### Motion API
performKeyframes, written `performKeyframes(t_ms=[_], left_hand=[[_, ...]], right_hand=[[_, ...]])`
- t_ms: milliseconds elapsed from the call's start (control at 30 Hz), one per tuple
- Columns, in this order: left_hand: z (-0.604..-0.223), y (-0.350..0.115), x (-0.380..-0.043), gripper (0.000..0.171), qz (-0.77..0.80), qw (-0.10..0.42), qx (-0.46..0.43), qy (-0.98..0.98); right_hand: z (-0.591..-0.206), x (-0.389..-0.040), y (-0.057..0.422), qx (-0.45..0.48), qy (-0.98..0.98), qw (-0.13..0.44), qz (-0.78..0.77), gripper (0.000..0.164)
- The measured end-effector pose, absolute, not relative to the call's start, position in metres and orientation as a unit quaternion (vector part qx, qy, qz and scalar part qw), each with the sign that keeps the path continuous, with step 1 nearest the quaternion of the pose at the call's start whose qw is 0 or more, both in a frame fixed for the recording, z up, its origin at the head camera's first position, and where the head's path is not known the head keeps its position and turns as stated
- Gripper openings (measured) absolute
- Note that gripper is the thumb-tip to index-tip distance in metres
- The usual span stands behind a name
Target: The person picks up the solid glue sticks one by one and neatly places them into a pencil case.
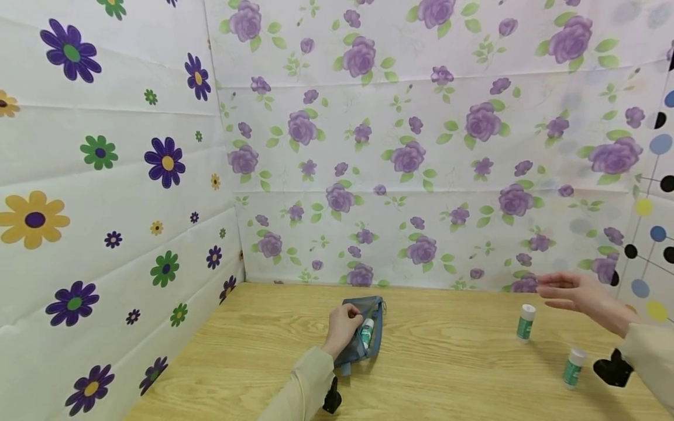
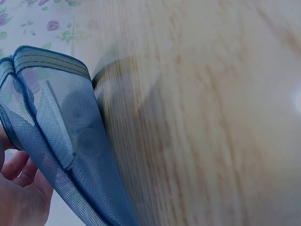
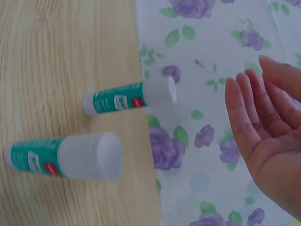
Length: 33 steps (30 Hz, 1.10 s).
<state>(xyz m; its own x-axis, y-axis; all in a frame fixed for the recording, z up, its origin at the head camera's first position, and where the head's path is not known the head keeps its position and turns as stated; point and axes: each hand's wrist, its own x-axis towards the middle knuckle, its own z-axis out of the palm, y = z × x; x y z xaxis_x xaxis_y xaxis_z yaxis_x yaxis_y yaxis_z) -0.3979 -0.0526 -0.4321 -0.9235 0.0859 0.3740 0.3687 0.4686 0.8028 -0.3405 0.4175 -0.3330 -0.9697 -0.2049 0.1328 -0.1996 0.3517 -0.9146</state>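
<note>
My left hand (image 1: 343,328) pinches the edge of a blue mesh pouch (image 1: 377,345) on the table. Inside the pouch lies a green-and-white glue stick (image 1: 367,333). In the left wrist view the pouch (image 2: 80,122) stands tall with its fabric tab showing, and fingers (image 2: 16,165) grip it from behind. Over at the right, my right hand (image 1: 584,295) hovers with extended fingers and nothing in it. Just below it a glue stick (image 1: 525,323) stands upright with its white cap on. A second capped glue stick (image 1: 574,368) stands nearer, beside the right wrist. Both sticks show their green labels in the right wrist view.
The wood-grain table (image 1: 447,351) reaches back to a wall sheet (image 1: 400,222) printed with purple roses. To the left hangs a daisy-patterned sheet (image 1: 121,204), and a dotted one (image 1: 655,234) is at the right. Black mounts are strapped at both wrists.
</note>
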Motion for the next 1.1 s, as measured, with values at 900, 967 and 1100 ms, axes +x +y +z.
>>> performKeyframes(t_ms=[900,967,1100], left_hand=[[-0.432,-0.051,-0.4,0.005,-0.497,0.134,-0.135,-0.847],[-0.432,-0.051,-0.4,0.005,-0.497,0.135,-0.135,-0.846],[-0.432,-0.051,-0.4,0.005,-0.499,0.136,-0.136,-0.845]], right_hand=[[-0.363,-0.34,0.465,-0.297,0.648,0.327,-0.62,0.043],[-0.365,-0.339,0.465,-0.298,0.647,0.341,-0.614,0.043],[-0.368,-0.337,0.466,-0.286,0.655,0.363,-0.598,0.042]])
